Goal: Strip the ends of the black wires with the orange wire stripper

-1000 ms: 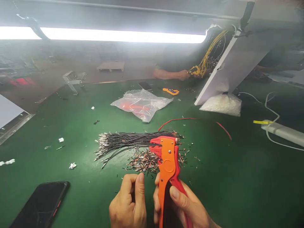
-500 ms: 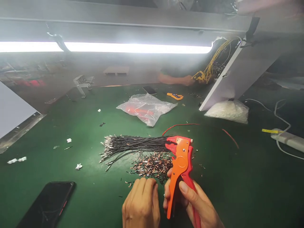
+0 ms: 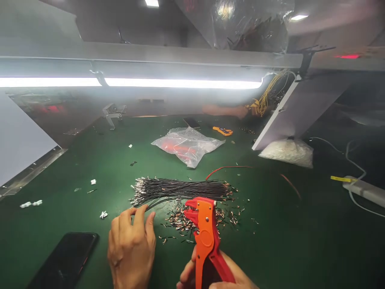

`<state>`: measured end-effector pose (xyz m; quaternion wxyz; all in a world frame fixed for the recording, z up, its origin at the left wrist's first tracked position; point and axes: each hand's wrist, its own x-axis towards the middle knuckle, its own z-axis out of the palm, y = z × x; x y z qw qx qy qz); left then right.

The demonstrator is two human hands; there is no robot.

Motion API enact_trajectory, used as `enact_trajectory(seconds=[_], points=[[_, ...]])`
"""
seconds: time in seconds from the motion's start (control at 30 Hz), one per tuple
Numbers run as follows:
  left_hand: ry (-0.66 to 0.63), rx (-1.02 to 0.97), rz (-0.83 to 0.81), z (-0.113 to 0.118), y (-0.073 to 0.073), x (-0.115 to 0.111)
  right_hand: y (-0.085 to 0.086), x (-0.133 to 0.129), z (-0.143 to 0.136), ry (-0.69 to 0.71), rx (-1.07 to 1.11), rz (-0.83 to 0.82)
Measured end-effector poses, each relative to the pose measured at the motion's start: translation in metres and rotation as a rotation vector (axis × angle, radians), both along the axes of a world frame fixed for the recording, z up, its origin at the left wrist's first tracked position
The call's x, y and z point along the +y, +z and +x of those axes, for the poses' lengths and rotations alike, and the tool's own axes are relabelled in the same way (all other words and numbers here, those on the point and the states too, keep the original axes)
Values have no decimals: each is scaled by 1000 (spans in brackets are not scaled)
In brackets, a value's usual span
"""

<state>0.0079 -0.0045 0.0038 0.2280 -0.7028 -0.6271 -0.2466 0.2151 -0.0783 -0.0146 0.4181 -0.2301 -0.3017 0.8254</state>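
An orange and red wire stripper (image 3: 206,228) stands upright in my right hand (image 3: 224,271), which is closed around its handles. Its red jaws point left over a heap of short stripped wire scraps (image 3: 180,218). Behind the scraps lies a bundle of black wires (image 3: 186,188), with silvery terminals at the left ends and coppery tips at the right. My left hand (image 3: 132,245) is at the bundle's lower left, fingers bent and thumb apart from them. Its index fingertip is at a wire end; I see nothing gripped.
A dark phone (image 3: 64,259) lies at the front left. Farther back are a clear plastic bag (image 3: 189,146) with red contents, a yellow-orange tool (image 3: 222,131) and a bag of white pieces (image 3: 287,152). A power strip (image 3: 367,188) with cables is at the right.
My left hand has moved left to the wires' terminal ends and its fingers have opened. My right hand has brought the wire stripper left and down, off the bundle. The view has tipped upward.
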Motion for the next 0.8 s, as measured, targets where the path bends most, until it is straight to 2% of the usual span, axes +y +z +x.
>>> enact_trajectory(seconds=[0.13, 0.23, 0.33, 0.57, 0.67, 0.73, 0.8], points=[[14, 33, -49, -3, -3, 4, -6, 4, 2, -30, -95, -6], [-22, 54, -69, -1, -4, 3, 0, 7, 11, -147, -144, -7], [-79, 38, -37, 3, -4, 1, 9, 10, 21, -275, -175, 71], [-225, -205, 14, 11, -11, -7, 18, 10, 31, -378, -170, 108], [-250, -285, -31, 12, 0, -10, 18, 9, 32, -376, -97, 75], [-321, -193, -26, 13, 16, -9, 18, 9, 31, -372, -46, 56], [-333, -117, 20, 14, 35, -4, 17, 8, 32, -373, -14, 37]])
